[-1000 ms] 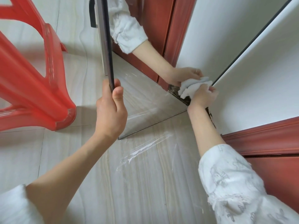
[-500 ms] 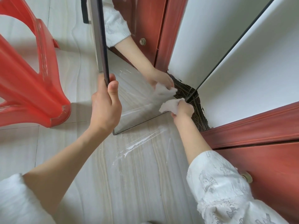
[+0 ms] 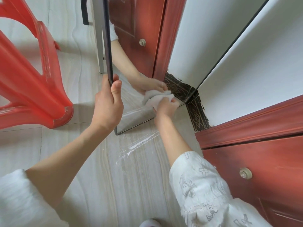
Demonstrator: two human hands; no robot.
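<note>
White cloth [image 3: 155, 99], bunched in the right hand [image 3: 165, 107], presses low on the mirror [image 3: 134, 117] glass, while the left hand [image 3: 106, 105] clasps its dark side edge. Bottom strip looks streaky (higher glass hard to judge), so wiping seems unfinished. Red chair [image 3: 32, 89] crowds the left; door frame [image 3: 246, 128] hems the right

A red plastic chair [image 3: 24, 79] stands on the pale floor [image 3: 98, 185], opposite a red door [image 3: 265, 161].
</note>
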